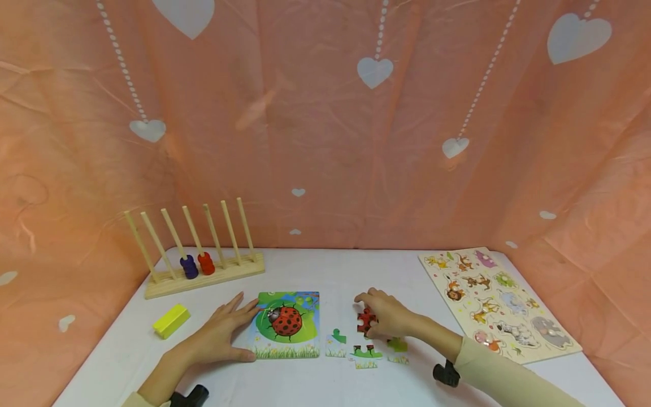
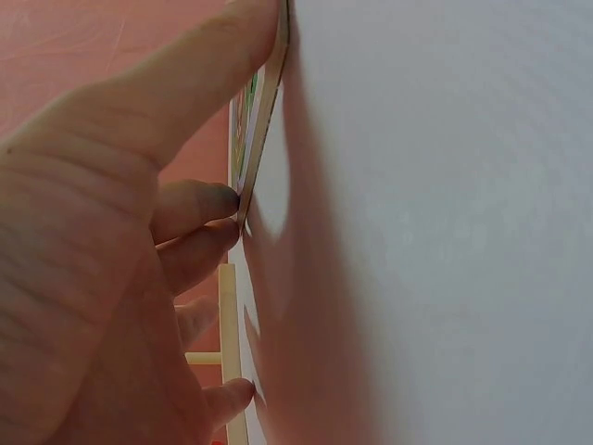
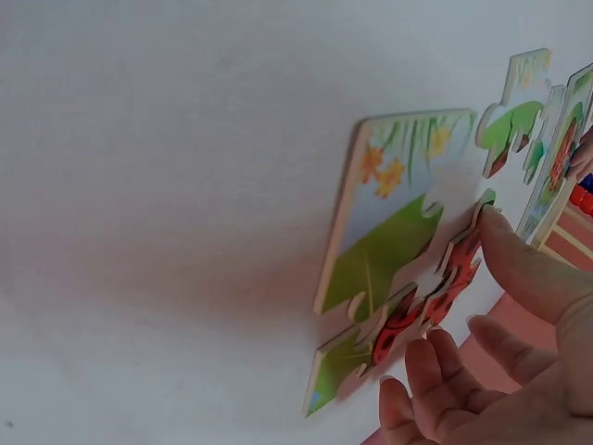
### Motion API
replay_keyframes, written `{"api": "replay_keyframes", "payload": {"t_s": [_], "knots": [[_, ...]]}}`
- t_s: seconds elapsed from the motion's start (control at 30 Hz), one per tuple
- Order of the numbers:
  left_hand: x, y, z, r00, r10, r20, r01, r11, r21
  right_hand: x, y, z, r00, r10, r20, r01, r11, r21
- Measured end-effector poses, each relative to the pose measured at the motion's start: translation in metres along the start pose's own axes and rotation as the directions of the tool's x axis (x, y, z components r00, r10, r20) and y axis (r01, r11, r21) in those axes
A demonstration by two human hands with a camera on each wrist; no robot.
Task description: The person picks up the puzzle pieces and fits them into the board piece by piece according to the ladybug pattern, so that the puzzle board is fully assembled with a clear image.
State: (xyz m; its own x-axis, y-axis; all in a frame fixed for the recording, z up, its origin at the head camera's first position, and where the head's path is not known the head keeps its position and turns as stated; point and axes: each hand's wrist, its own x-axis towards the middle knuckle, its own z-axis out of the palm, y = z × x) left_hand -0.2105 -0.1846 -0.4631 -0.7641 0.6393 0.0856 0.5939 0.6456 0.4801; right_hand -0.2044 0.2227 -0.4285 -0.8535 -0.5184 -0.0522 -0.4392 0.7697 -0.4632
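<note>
Head view: your left hand (image 1: pixel 226 329) spreads wide, touching the left edge of the ladybug board (image 1: pixel 287 325) on the white counter (image 1: pixel 285 385); your right hand (image 1: pixel 390 316) curves over red puzzle pieces (image 1: pixel 365 320), right of the board. Left wrist: thumb (image 2: pixel 208 69) and fingertips (image 2: pixel 220 198) meet the board's edges. Right wrist: your thumb sits at the red pieces, fingers (image 3: pixel 431 380) bent beyond; whether they pinch, I can't tell.

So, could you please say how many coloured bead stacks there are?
2: a dark purple stack on the third wooden peg from the left, a red stack on the fourth.
</note>
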Motion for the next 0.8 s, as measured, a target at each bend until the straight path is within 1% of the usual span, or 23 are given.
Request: {"api": "replay_keyframes", "payload": {"t_s": [0.3,0.6,0.8], "knots": [[0.0003,0.0022,-0.0015,1.000,-0.005,0.002,0.005,1.000,0.000,-0.0012,0.0026,0.0015,1.000,-0.016,-0.014,0.017,0.999,0.028],[0.0000,0.0027,-0.0027,1.000,-0.012,0.013,0.012,1.000,-0.013,-0.0008,0.0003,-0.0011,1.000,0.023,0.006,-0.023,1.000,0.017],[0.0002,0.0033,-0.0038,1.000,-0.014,0.015,0.014,1.000,-0.014,0.0000,0.0005,-0.0017,0.999,0.035,0.015,-0.037,0.997,0.073]]}}
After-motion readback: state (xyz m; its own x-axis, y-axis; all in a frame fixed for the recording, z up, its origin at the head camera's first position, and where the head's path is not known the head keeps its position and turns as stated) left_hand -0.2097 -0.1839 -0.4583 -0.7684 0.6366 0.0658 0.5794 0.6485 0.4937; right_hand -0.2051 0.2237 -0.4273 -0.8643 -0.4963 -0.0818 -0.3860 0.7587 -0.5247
